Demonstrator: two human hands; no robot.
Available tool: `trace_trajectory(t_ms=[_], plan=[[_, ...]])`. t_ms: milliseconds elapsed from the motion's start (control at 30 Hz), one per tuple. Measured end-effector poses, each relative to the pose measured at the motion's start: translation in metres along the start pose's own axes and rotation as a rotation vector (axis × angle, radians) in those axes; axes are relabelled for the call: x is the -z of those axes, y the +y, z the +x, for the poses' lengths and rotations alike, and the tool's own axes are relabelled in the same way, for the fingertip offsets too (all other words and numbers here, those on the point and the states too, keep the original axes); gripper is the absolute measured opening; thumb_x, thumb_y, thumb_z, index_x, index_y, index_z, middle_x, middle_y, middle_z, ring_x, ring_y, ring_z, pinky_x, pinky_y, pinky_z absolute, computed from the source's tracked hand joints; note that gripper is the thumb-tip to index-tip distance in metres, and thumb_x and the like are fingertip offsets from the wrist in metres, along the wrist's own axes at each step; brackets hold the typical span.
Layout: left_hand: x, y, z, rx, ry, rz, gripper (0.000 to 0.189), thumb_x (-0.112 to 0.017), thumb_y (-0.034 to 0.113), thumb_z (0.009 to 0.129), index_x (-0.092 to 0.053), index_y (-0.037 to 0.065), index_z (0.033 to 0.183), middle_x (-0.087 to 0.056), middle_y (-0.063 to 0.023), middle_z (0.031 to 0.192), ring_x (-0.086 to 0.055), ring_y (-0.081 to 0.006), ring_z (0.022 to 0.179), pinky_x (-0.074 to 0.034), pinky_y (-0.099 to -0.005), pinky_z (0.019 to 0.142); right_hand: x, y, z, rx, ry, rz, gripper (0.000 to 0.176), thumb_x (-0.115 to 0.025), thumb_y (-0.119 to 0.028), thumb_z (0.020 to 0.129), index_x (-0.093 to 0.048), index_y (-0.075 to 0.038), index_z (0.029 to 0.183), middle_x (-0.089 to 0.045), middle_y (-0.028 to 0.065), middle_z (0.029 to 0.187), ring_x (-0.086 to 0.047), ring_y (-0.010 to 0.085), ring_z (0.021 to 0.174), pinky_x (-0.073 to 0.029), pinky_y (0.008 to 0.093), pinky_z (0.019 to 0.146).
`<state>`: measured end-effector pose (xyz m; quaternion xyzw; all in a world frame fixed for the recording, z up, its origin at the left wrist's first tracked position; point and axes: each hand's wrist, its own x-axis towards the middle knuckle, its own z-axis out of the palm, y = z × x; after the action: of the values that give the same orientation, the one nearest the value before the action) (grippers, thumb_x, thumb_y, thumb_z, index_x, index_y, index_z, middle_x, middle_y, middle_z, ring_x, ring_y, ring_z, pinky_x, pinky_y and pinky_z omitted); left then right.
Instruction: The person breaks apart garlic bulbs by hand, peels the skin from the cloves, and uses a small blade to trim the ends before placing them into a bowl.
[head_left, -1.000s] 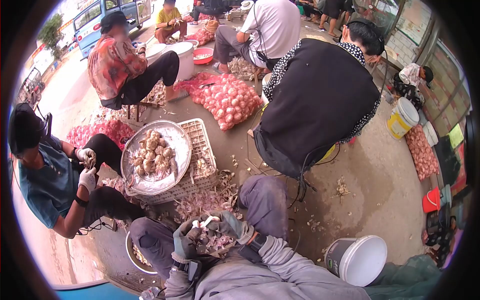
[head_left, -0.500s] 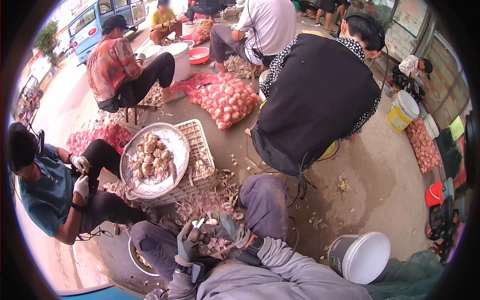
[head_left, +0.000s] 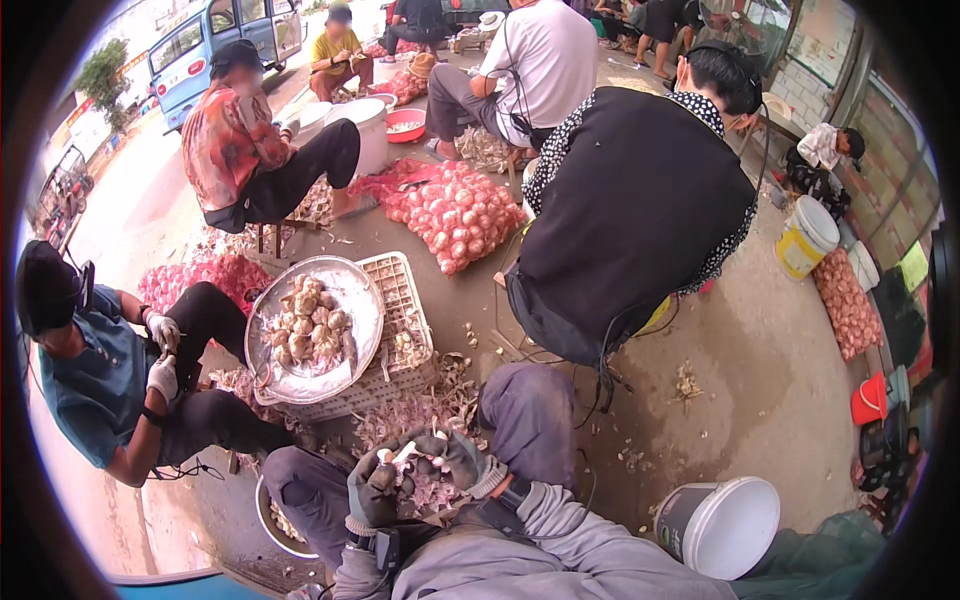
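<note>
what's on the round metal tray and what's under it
A pile of garlic bulbs lies on the round metal tray. Beneath is a plastic crate; whatever the tray covers can't be seen.

one round tray (head_left: pixel 350 285) bears more than ten garlic bulbs (head_left: pixel 300 325). at least four mesh sacks (head_left: pixel 455 215) show, with one blue van (head_left: pixel 188 82), one red basin (head_left: pixel 405 136), one red bucket (head_left: pixel 869 400) and one yellow-and-white bucket (head_left: pixel 803 240).
</note>
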<state>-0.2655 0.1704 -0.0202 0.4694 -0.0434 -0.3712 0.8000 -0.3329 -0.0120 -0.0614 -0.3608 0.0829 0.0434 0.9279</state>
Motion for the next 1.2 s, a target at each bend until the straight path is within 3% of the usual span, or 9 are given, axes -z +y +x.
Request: trace_trajectory(t_ms=[167, 300, 367, 467, 633, 733, 933, 1033, 1200], plan=[[0.008, -0.015, 0.004, -0.065, 0.058, 0.002, 0.035, -0.063, 0.011, 0.097, -0.058, -0.004, 0.129, -0.069, -0.0091, 0.097, -0.064, -0.0137, 0.071, -0.052, -0.0263, 0.059, -0.014, -0.009, -0.004, 0.051, 0.048, -0.26, 0.046, -0.059, -0.04, 0.099, -0.064, -0.001, 0.123, -0.07, 0.0037, 0.094, -0.065, 0.009, 0.072, -0.048, 0.0206, 0.054], [0.017, -0.019, 0.002, -0.017, 0.066, 0.147, 0.038, -0.064, 0.016, 0.096, -0.058, -0.005, 0.128, -0.071, -0.0135, 0.105, -0.07, -0.0223, 0.089, -0.058, -0.0305, 0.071, 0.013, 0.026, 0.021, -0.164, 0.111, 0.181, 0.045, -0.036, -0.033, 0.103, -0.065, -0.002, 0.118, -0.072, 0.0084, 0.096, -0.069, 0.0144, 0.075, -0.051, 0.0227, 0.055], [0.014, -0.015, 0.002, -0.036, 0.054, 0.288, 0.038, -0.064, 0.015, 0.095, -0.057, -0.004, 0.128, -0.071, -0.0137, 0.103, -0.07, -0.0221, 0.086, -0.057, -0.0298, 0.068, -0.007, 0.007, 0.014, -0.174, 0.152, 0.193, 0.042, -0.038, -0.032, 0.104, -0.066, -0.002, 0.115, -0.072, 0.0094, 0.097, -0.07, 0.0164, 0.077, -0.054, 0.0263, 0.059], [0.026, -0.025, 0.005, 0.009, 0.096, 0.209, 0.042, -0.065, 0.014, 0.094, -0.055, -0.004, 0.131, -0.071, -0.0136, 0.102, -0.07, -0.0211, 0.081, -0.057, -0.029, 0.063, -0.006, 0.006, 0.012, -0.135, 0.119, -0.423, 0.041, -0.037, -0.03, 0.105, -0.065, -0.001, 0.116, -0.073, 0.0112, 0.099, -0.072, 0.0195, 0.081, -0.057, 0.0305, 0.066], [0.012, -0.007, 0.003, 0.1, 0.123, 0.104, 0.046, -0.062, 0.005, 0.096, -0.049, -0.005, 0.14, -0.068, -0.0139, 0.112, -0.066, -0.0179, 0.074, -0.056, -0.0288, 0.06, 0.032, 0.031, 0.026, -0.191, -0.096, 0.32, 0.042, -0.039, -0.028, 0.105, -0.065, 0.003, 0.116, -0.072, 0.0147, 0.107, -0.072, 0.0225, 0.09, -0.059, 0.0333, 0.076], [0.018, -0.005, 0.003, 0.159, 0.056, 0.093, 0.049, -0.063, 0.003, 0.094, -0.048, -0.005, 0.14, -0.067, -0.0154, 0.116, -0.067, -0.0197, 0.079, -0.056, -0.0295, 0.06, 0.036, 0.034, 0.025, -0.019, -0.049, -0.2, 0.042, -0.039, -0.027, 0.105, -0.064, 0.004, 0.118, -0.071, 0.0154, 0.111, -0.071, 0.023, 0.095, -0.059, 0.0329, 0.081], [0.007, 0.011, 0.001, 0.212, -0.059, 0.141, 0.059, -0.068, 0.009, 0.089, -0.047, -0.005, 0.143, -0.067, -0.013, 0.12, -0.067, -0.0188, 0.089, -0.057, -0.0307, 0.067, 0.026, 0.001, 0.015, -0.2, -0.308, 0.207, 0.032, -0.049, -0.019, 0.104, -0.065, 0.004, 0.119, -0.071, 0.0125, 0.112, -0.069, 0.0204, 0.1, -0.054, 0.0309, 0.091], [0.025, 0.006, 0.006, 0.269, -0.217, 0.103, 0.069, -0.073, 0.016, 0.088, -0.044, -0.004, 0.146, -0.066, -0.0114, 0.124, -0.067, -0.0171, 0.091, -0.057, -0.0299, 0.073, 0.019, 0.006, 0.013, -0.062, -0.175, -0.315, 0.035, -0.058, -0.014, 0.101, -0.059, 0.003, 0.132, -0.072, 0.01, 0.11, -0.067, 0.0135, 0.087, -0.054, 0.0259, 0.069], [0.026, 0.014, 0.005, 0.367, -0.303, 0.042, 0.072, -0.073, 0.016, 0.088, -0.04, -0.002, 0.149, -0.064, -0.0098, 0.123, -0.065, -0.0166, 0.088, -0.055, -0.0274, 0.067, -0.007, -0.034, -0.003, -0.196, -0.255, -0.443, 0.037, -0.074, -0.023, 0.095, -0.067, -0.001, 0.124, -0.071, 0.001, 0.104, -0.063, 0.0078, 0.089, -0.051, 0.0238, 0.075]])
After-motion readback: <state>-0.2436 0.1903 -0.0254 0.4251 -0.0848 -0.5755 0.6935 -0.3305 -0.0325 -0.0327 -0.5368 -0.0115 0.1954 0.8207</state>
